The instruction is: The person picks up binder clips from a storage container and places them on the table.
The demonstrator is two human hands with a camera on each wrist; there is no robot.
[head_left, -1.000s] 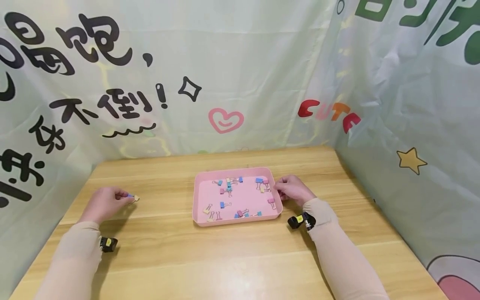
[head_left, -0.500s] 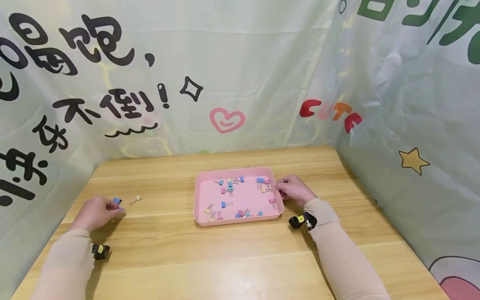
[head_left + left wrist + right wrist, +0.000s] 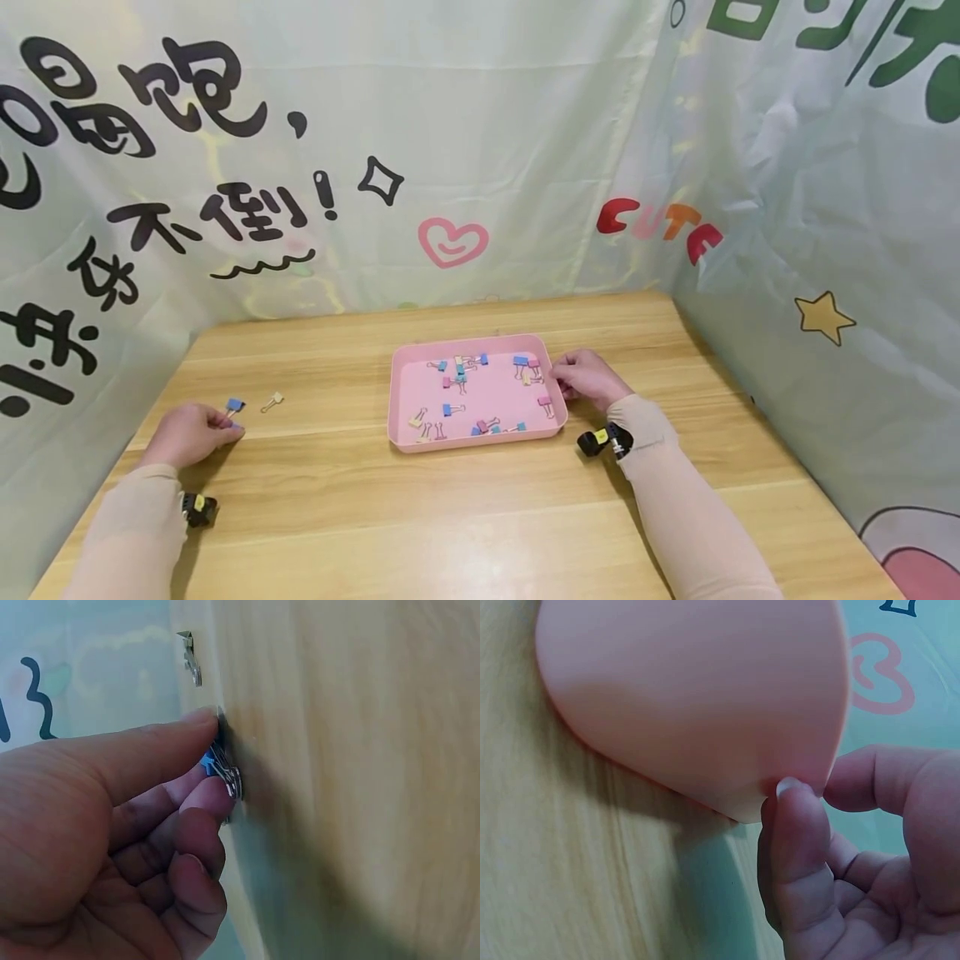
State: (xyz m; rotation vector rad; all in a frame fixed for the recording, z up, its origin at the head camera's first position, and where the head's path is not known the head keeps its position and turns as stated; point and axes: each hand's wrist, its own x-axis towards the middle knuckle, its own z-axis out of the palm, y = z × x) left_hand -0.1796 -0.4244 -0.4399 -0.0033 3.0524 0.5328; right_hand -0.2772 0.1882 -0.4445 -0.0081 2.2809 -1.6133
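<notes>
At the table's left, my left hand [image 3: 191, 435] is low over the wood, with a small bluish binder clip partly hidden at its fingertips. Just beyond the fingers lies a blue binder clip [image 3: 236, 406], and to its right a cream binder clip [image 3: 273, 402]. In the left wrist view, silver clip handles [image 3: 234, 781] and a bit of blue show between thumb and curled fingers. On the other side, my right hand [image 3: 591, 379] pinches the right wall of a pink tray [image 3: 480, 444]; thumb and forefinger meet at its edge in the right wrist view.
Inside the tray lie several binder clips, such as a blue one [image 3: 453, 410] and a pink one [image 3: 545, 406]. Printed cloth [image 3: 525, 150] hangs behind and beside the wooden table [image 3: 420, 517].
My left hand has drawn back toward the near left, leaving the blue clip on the table beside the cream one. My right hand and the tray have stayed put.
</notes>
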